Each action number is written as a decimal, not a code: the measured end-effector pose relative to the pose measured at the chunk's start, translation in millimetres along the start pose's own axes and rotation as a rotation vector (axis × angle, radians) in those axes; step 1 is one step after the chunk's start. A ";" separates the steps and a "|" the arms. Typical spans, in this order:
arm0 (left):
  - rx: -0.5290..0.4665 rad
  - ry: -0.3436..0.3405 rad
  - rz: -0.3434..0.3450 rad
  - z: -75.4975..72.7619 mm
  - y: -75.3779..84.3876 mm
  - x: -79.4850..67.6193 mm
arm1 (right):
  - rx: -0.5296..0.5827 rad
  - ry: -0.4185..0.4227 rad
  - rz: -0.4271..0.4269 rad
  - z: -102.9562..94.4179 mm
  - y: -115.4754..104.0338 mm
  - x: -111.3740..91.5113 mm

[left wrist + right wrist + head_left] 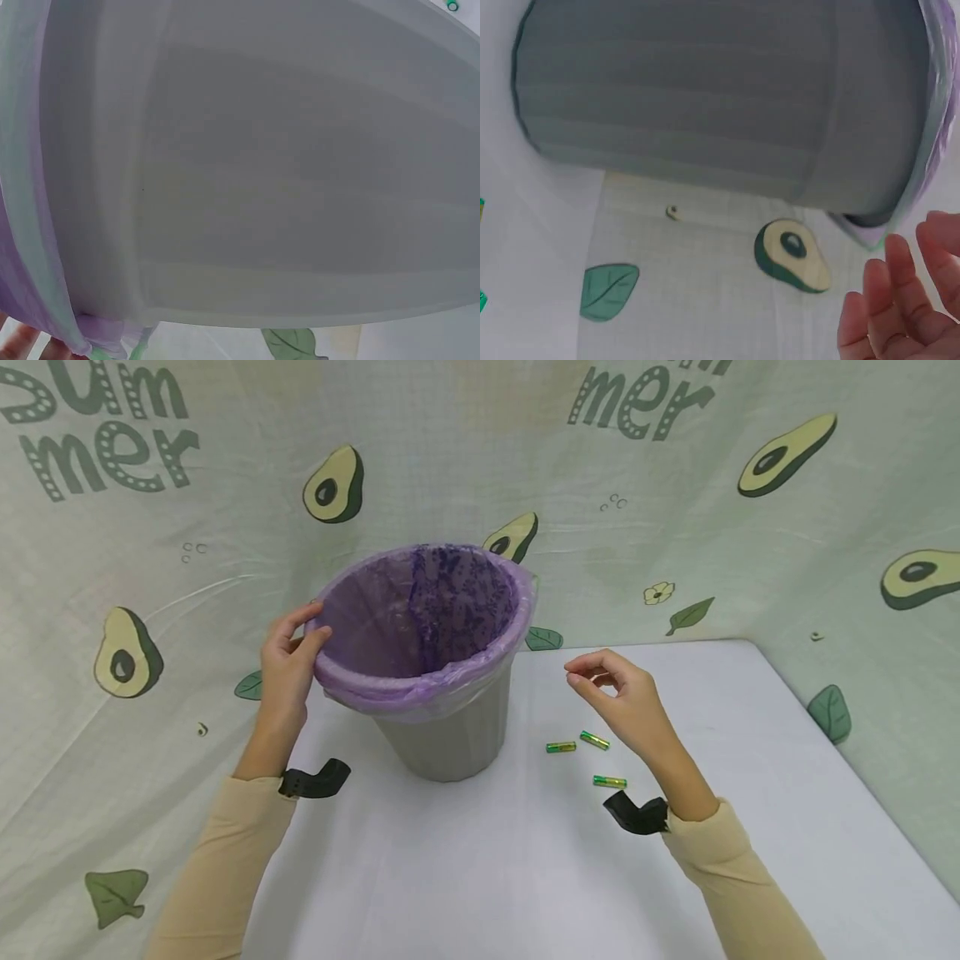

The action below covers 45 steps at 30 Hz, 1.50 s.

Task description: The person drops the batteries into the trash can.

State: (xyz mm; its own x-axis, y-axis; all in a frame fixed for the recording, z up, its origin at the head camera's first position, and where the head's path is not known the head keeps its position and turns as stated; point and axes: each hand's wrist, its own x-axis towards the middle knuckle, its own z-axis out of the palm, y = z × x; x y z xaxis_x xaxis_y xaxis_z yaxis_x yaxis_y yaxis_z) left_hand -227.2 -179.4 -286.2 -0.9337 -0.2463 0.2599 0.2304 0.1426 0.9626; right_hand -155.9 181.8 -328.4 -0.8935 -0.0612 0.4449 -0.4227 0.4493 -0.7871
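A grey trash bin (457,739) stands on the white table, lined with a purple bag (375,689) folded over its rim. My left hand (287,664) holds the bag-covered rim at the left, thumb on the near side. To the bin's right, my right hand (618,693) is raised above the table, fingers bent loosely toward the thumb, nothing showing between them. Its fingers (906,289) appear beside the bin's rim in the right wrist view. Three green-and-gold batteries lie below that hand: one on the left (561,747), one farther back (595,740), one nearer (610,782).
Behind the white table (450,877) hangs a pale cloth (247,527) printed with avocados and leaves. It runs along the left and right sides too. A black wrist mount sits on each forearm, the left mount (315,779) close to the bin.
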 end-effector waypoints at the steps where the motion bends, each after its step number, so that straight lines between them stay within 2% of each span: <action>1: -0.009 0.000 -0.001 -0.1 0.2 -0.2 | -0.026 -0.010 0.018 -2.3 5.1 -2.0; 8: -0.027 -0.004 0.002 -0.5 0.4 -0.4 | -0.178 -0.075 0.145 -14.1 39.6 -16.1; 14: -0.055 -0.003 0.013 -0.9 0.0 -0.5 | -0.207 -0.143 0.279 -18.9 59.1 -28.2; 17: -0.049 -0.004 0.022 -0.8 -0.3 -0.5 | -0.216 -0.177 0.318 -20.8 69.3 -35.5; 23: -0.062 -0.007 0.019 -0.8 -0.3 -0.5 | -0.238 -0.217 0.346 -21.8 91.3 -50.3; 35: -0.058 -0.013 0.012 -1.4 -0.5 -1.3 | -0.237 -0.308 0.518 -11.8 116.4 -72.4; 45: -0.036 -0.023 -0.001 -1.8 -0.2 -2.3 | -0.259 -0.309 0.573 -3.8 136.9 -88.7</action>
State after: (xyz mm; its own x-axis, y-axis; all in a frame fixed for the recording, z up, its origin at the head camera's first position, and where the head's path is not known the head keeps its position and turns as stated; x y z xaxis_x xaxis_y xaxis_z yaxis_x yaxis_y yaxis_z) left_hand -224.6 -180.6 -286.9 -0.9399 -0.2241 0.2576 0.2388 0.1080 0.9651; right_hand -133.9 252.1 -474.0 -0.9833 0.0154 -0.1816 0.1431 0.6821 -0.7171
